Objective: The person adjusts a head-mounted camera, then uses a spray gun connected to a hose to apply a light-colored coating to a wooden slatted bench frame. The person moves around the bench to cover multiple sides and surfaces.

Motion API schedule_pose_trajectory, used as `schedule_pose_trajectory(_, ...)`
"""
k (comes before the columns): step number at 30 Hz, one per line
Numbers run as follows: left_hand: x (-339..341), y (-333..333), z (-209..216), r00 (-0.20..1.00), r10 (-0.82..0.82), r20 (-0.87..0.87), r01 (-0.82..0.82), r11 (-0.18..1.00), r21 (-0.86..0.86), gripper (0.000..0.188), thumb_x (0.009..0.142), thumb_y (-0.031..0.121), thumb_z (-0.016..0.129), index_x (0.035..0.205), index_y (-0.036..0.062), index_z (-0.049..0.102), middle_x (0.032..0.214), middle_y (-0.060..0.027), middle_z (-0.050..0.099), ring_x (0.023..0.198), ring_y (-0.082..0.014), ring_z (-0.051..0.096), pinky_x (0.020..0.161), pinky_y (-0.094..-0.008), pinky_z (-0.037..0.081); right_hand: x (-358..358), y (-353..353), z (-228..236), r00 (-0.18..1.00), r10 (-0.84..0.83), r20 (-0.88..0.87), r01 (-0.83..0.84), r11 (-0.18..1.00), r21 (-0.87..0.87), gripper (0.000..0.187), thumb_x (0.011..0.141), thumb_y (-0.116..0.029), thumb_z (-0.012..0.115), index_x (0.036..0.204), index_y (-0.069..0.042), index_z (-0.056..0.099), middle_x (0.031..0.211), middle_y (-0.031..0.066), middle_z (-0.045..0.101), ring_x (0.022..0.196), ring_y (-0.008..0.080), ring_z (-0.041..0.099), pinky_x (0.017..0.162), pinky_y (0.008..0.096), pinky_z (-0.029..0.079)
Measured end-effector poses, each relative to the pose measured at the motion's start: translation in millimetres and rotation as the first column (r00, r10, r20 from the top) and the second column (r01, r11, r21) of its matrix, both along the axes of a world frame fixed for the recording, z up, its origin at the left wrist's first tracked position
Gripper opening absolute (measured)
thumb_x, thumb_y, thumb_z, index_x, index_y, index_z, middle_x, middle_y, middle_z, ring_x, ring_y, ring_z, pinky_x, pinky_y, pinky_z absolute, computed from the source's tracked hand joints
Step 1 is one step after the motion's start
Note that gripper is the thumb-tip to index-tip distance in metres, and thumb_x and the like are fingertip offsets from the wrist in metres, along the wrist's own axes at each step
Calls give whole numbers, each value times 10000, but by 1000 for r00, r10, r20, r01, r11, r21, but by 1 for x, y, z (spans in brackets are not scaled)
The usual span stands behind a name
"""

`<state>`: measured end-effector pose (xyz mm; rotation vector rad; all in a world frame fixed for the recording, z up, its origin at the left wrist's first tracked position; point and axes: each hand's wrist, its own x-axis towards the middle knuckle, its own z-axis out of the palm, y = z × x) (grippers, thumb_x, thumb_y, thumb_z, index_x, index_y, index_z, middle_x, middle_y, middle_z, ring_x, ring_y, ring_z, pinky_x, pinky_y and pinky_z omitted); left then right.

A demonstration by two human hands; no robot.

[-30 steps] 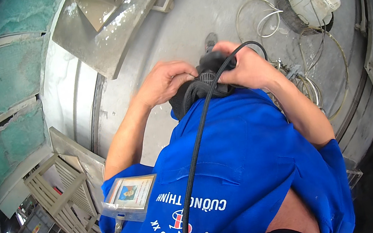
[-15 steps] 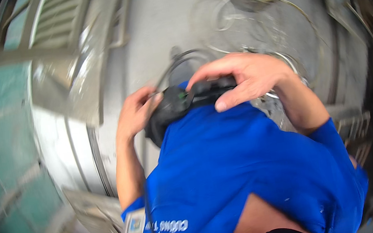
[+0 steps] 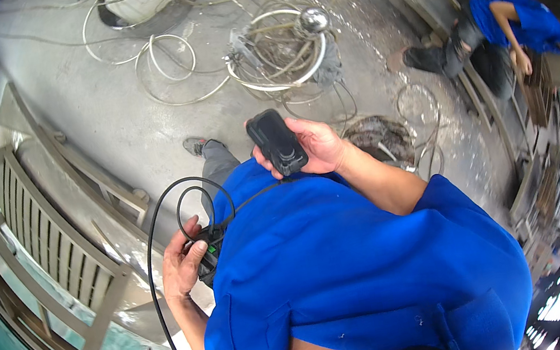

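My right hand (image 3: 321,145) is wrapped round a black handheld device (image 3: 277,140), held up in front of my waist. It has a phone-like shape with a dark face and a thick case. At my left hip, my left hand (image 3: 181,262) grips a black pack (image 3: 209,257) that shows a small green light. The thumb and fingers lie on its edge, while my shirt hides part of the pack. A black cable (image 3: 159,289) loops up from beside it and runs down past my left forearm.
Slatted wooden frames (image 3: 58,232) lean at the left. Coiled hoses (image 3: 284,83) and a silver ball (image 3: 314,19) lie ahead, near a tub (image 3: 160,18). A round hole-like basin (image 3: 379,141) is at my right. Another person in blue (image 3: 527,22) bends over wooden pieces at far right.
My right hand has lifted the black handheld device away from my waist. My left hand has stayed at the pack on my left hip. The view has swung rightward, bringing in the other person.
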<state>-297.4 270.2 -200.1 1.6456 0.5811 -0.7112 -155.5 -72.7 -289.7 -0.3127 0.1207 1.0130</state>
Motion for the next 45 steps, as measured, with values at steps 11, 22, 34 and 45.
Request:
schedule_pose_trajectory(11, 37, 4, 6, 968, -216, -130, 231, 966, 117, 345, 931, 85, 659, 1263, 1, 700, 1002, -27, 721, 883, -106, 621, 795, -261, 495, -50, -53, -76, 764, -628, -148, 510, 729, -458, 331, 987, -331, 692, 1222, -127, 579, 1175, 120, 685, 1028, 257, 679, 905, 495, 558)
schedule_pose_trajectory(22, 32, -13, 20, 986, -146, -85, 162, 957, 242, 294, 980, 210, 669, 1204, 33, 741, 896, -8, 720, 832, -99, 611, 785, -286, 506, 1, -3, -55, 954, -287, 86, 299, 930, -214, 654, 943, -367, 631, 1492, -58, 454, 1194, 150, 664, 1035, 273, 683, 852, 477, 596)
schedule_pose_trajectory(34, -14, 3, -12, 960, 266, 84, -253, 957, -140, 292, 1024, 143, 615, 1288, 42, 687, 1141, -73, 756, 1082, -159, 666, 1028, -344, 491, 38, 144, -18, 558, 602, 571, -91, 728, -680, 728, 858, -251, 857, 1446, -66, 468, 1056, 41, 655, 899, 110, 620, 676, 280, 531)
schedule_pose_trajectory(45, 19, 10, 10, 293, 810, 507, -563, 575, -593, 633, 1045, 376, 618, 1538, 69, 366, 1372, -170, 584, 1235, -270, 596, 1023, -431, 517, 70, 246, 89, -347, 359, 866, 250, 926, -284, 681, 899, -300, 766, 1462, -23, 500, 1230, 195, 604, 1103, 303, 620, 958, 385, 518)
